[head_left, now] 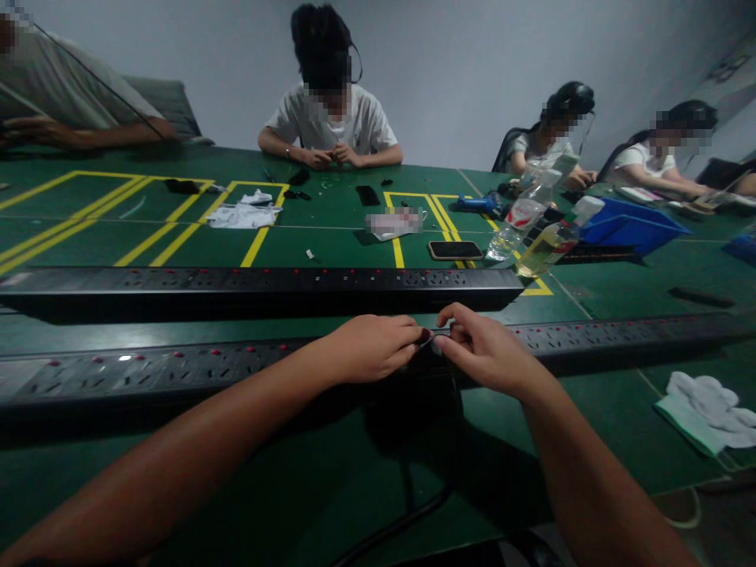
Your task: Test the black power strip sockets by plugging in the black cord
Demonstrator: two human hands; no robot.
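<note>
Two long black socket strips lie roughly parallel on the green counter: the farther strip and the nearer strip, the latter running beneath both hands, with red switches along its top. One black cable hangs below the hands and curves toward the lower left. Two bottles stand beyond the farther strip's right end, a clear bottle with a red label and a bottle of yellowish liquid; beside them are one phone, lying flat, and one blue bin. At least four people sit across the counter. The left hand has its grip nearly closed, fingertips gathered at a small dark piece over the nearer strip's middle; whether it is pinched or only touched, I cannot tell. The right hand has its grip partly open, index finger arched away from the thumb, the thumb beside a small round part; whether it holds anything, I cannot tell.
</note>
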